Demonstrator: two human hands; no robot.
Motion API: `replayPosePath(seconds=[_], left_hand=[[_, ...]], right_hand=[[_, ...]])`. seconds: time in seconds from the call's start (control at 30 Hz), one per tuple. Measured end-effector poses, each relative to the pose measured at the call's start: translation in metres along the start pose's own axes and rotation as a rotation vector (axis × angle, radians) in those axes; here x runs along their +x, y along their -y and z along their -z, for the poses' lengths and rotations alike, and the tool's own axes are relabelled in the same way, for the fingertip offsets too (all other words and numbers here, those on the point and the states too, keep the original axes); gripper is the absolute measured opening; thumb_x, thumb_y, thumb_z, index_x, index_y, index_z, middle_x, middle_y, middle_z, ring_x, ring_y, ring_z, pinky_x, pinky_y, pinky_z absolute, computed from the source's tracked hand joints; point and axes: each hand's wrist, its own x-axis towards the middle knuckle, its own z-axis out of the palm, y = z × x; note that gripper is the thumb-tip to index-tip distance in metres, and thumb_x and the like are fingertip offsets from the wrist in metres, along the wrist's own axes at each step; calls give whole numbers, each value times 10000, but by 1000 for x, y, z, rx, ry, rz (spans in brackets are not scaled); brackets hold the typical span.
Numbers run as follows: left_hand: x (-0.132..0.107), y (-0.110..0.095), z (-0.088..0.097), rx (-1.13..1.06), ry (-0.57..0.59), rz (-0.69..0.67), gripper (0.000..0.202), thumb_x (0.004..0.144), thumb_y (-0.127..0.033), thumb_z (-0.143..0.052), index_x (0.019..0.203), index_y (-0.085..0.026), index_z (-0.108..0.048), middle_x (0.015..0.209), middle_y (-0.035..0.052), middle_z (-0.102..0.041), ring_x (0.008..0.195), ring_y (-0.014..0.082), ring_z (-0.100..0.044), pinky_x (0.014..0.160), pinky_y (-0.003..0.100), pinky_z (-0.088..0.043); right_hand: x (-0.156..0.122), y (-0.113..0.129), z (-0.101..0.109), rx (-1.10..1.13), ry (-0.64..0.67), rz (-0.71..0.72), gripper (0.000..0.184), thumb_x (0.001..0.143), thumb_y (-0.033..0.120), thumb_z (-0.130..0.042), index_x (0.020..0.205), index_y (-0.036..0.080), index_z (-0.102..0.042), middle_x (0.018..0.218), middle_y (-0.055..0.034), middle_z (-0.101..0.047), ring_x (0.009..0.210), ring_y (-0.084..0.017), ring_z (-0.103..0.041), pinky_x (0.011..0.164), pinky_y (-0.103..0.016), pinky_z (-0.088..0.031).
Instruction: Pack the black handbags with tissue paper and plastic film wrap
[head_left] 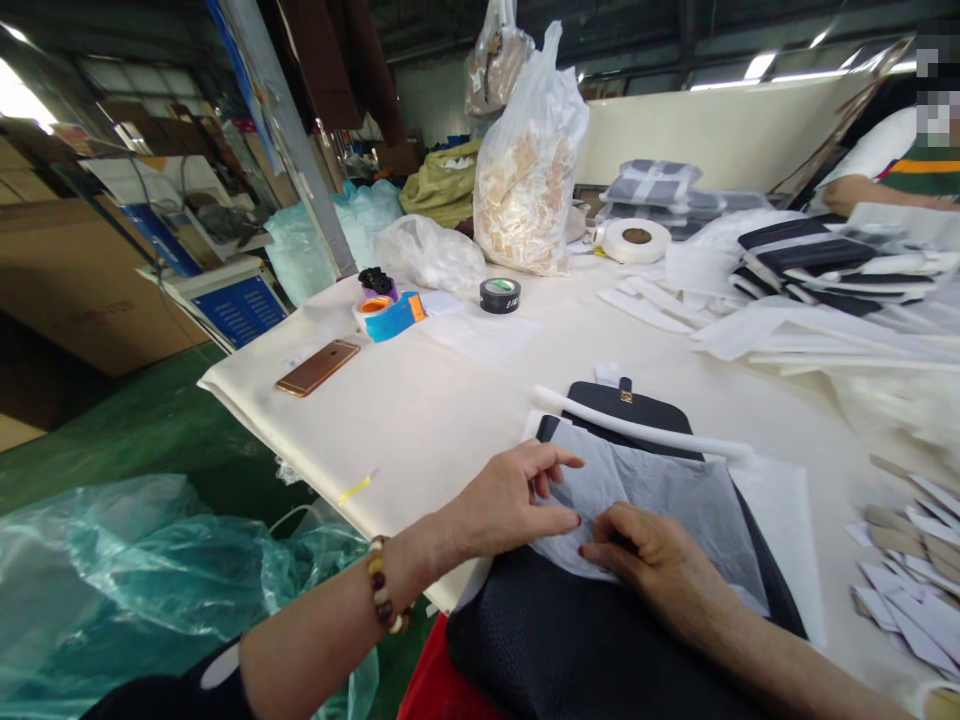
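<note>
The right hand point(664, 560) curls its fingers at the thin, grey-white translucent sheet point(675, 485); whether its grip is closed on it, I cannot tell. The left hand point(506, 505) is open over the sheet, thumb and fingers parted. Beneath, the black textured leather-look bag point(540, 635) lies at the cream-covered counter's point(427, 425) edge, its near end cut off, its rounded flap point(656, 402) partly hidden by a slim white tube point(645, 428).

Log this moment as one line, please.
left hand: open, over white sheet; right hand: at white sheet, grip unclear; black bag: partly under white sheet; white strip: across black flap; phone: on table
</note>
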Motion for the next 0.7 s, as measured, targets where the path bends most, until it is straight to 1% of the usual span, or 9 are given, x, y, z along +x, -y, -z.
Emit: replayPosePath(seconds=[0.07, 0.13, 0.17, 0.23, 0.27, 0.4, 0.5, 0.57, 0.7], left_hand=[[-18, -21, 1, 311, 15, -195, 267, 785, -213, -611, 1048, -172, -598, 1067, 57, -587, 982, 159, -521, 877, 257, -381], [-36, -32, -9, 611, 168, -290, 229, 908, -277, -423, 995, -182, -612, 1000, 46, -640, 965, 165, -552, 893, 281, -372], [-44, -31, -18, 772, 183, -339, 242, 896, -294, -439, 956, -143, -618, 940, 65, -660, 925, 195, -571, 873, 316, -383], [-54, -20, -39, 1073, 127, -430, 226, 855, -179, -466, 1004, -70, -597, 1054, 121, -646, 988, 233, -564, 884, 350, -373], [-56, -11, -48, 1154, 109, -461, 242, 836, -185, -488, 1013, -57, -592, 1068, 131, -643, 993, 251, -563, 875, 365, -374], [-58, 15, -64, 1282, 69, -473, 391, 808, -225, -501, 1142, -21, -512, 1088, 156, -619, 964, 260, -560, 876, 380, -349], [-57, 14, -63, 1303, 42, -455, 480, 833, -223, -459, 1258, -6, -407, 1179, 185, -561, 992, 254, -542, 868, 371, -340], [-55, 8, -62, 1308, 43, -431, 484, 853, -209, -428, 1286, 2, -376, 1166, 179, -572, 962, 240, -553, 818, 358, -361], [-45, 0, -64, 1282, 181, -362, 295, 832, -155, -458, 1063, -19, -584, 914, 120, -670, 820, 218, -595, 726, 350, -399]], right_hand=[[0, -2, -2, 17, -14, 28, 177, 738, 337, -423, 618, 210, -455, 632, -13, -523, 623, -180, -492, 603, -301, -344], [0, -4, -3, 44, -21, 59, 183, 731, 340, -425, 607, 211, -466, 632, -15, -530, 628, -180, -504, 606, -299, -359], [0, -5, -3, 51, -24, 67, 188, 728, 346, -433, 601, 213, -469, 628, -13, -531, 623, -177, -504, 602, -296, -364], [1, -5, -4, 47, -32, 65, 201, 727, 363, -450, 589, 218, -468, 608, -6, -527, 603, -172, -497, 589, -292, -368], [1, -5, -4, 43, -37, 61, 206, 728, 370, -454, 587, 219, -468, 603, -5, -527, 595, -171, -495, 584, -291, -371], [1, -4, -3, 41, -42, 53, 212, 719, 383, -450, 580, 224, -462, 587, 0, -528, 574, -165, -484, 564, -288, -375], [0, -6, -3, 55, -45, 59, 182, 702, 353, -421, 579, 225, -460, 583, -1, -527, 574, -164, -483, 566, -287, -380], [0, -8, -4, 69, -39, 55, 173, 694, 347, -410, 584, 223, -460, 584, -1, -518, 579, -166, -480, 572, -289, -378], [2, -8, -4, 85, 1, -4, 216, 682, 409, -450, 578, 219, -445, 570, 12, -474, 579, -163, -447, 572, -287, -344]])
